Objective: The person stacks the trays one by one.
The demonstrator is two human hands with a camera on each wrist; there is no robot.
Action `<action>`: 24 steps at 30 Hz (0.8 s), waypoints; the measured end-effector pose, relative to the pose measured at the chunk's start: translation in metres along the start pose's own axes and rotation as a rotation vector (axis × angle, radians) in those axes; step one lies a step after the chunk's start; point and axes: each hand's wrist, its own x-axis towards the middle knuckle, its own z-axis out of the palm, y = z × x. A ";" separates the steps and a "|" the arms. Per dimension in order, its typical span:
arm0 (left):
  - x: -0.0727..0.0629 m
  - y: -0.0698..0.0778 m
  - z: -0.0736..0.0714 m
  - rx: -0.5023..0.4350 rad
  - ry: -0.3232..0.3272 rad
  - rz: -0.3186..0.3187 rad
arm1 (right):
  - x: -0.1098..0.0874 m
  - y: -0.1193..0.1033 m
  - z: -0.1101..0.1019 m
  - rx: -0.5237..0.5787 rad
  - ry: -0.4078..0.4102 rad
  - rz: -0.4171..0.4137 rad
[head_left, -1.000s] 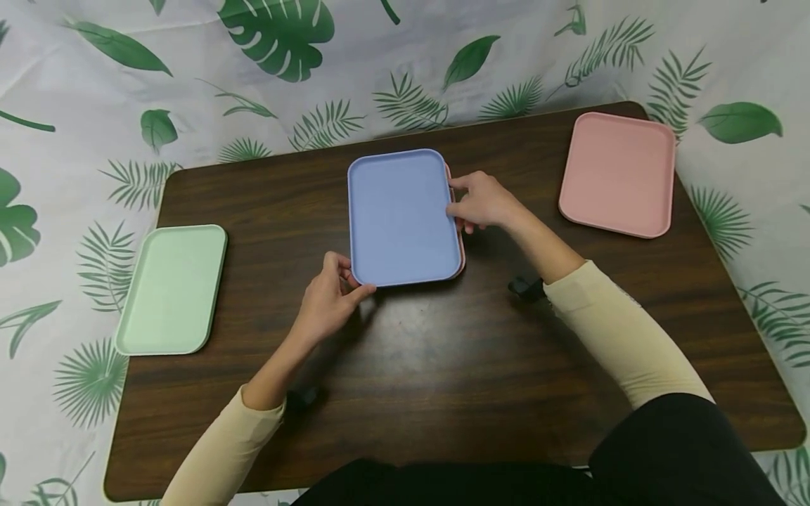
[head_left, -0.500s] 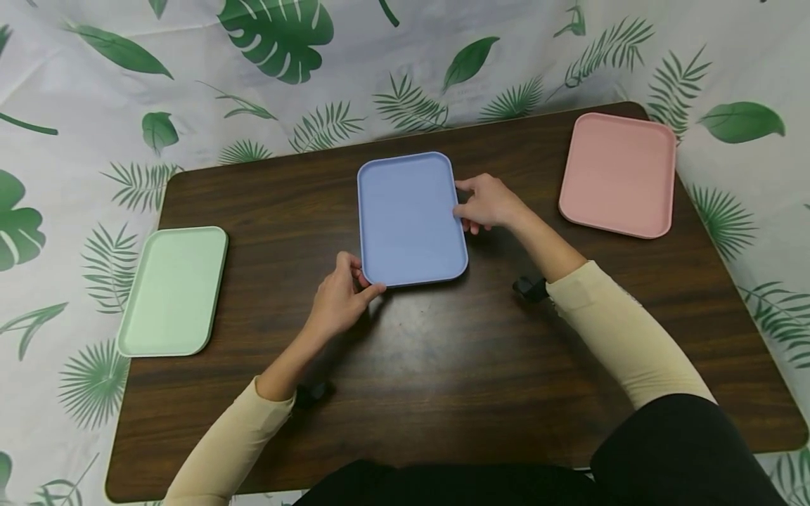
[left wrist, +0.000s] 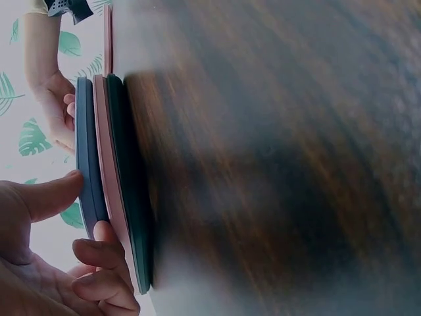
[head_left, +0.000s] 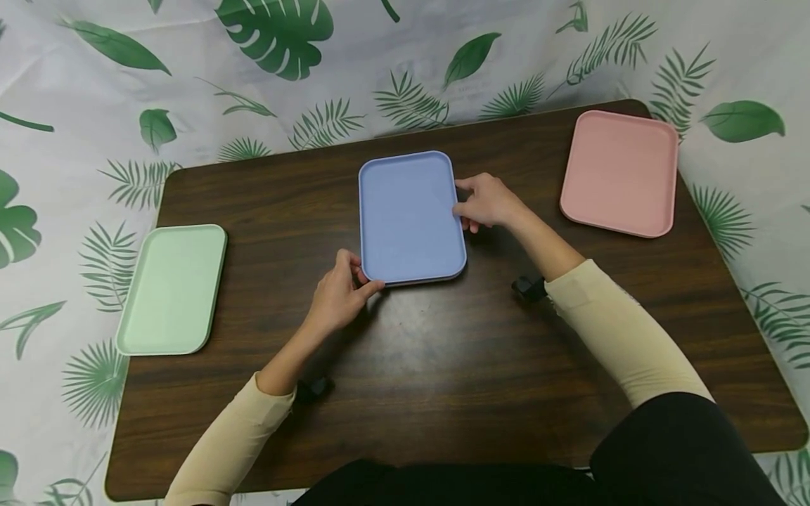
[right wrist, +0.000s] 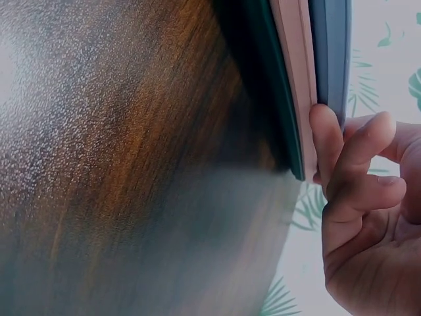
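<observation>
We find the blue tray midway along, near the far edge of the bench, atop a lower pink tray and a lower green tray. We judge it light, stiff, smooth enough to slide and hardly fragile; the raised rim suits gripping. Our left hand pinches its near-left corner, our right hand its right rim. Outward, 1 pale green tray sits at the bench's left edge, 1 outer pink tray by its far-right corner.

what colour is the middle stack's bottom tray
The bottom tray is dark green, clearest from the left wrist.
</observation>
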 end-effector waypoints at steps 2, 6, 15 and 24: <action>0.000 0.000 0.000 0.001 -0.005 -0.004 | 0.001 0.000 0.000 -0.003 0.002 0.001; 0.001 -0.001 0.000 -0.004 -0.016 -0.011 | 0.001 0.002 0.001 -0.016 0.007 -0.003; 0.000 -0.005 0.000 0.006 -0.023 0.006 | 0.002 0.003 0.003 -0.022 0.016 -0.014; 0.000 -0.006 0.000 0.033 -0.027 0.011 | 0.001 0.004 0.003 -0.019 0.006 0.010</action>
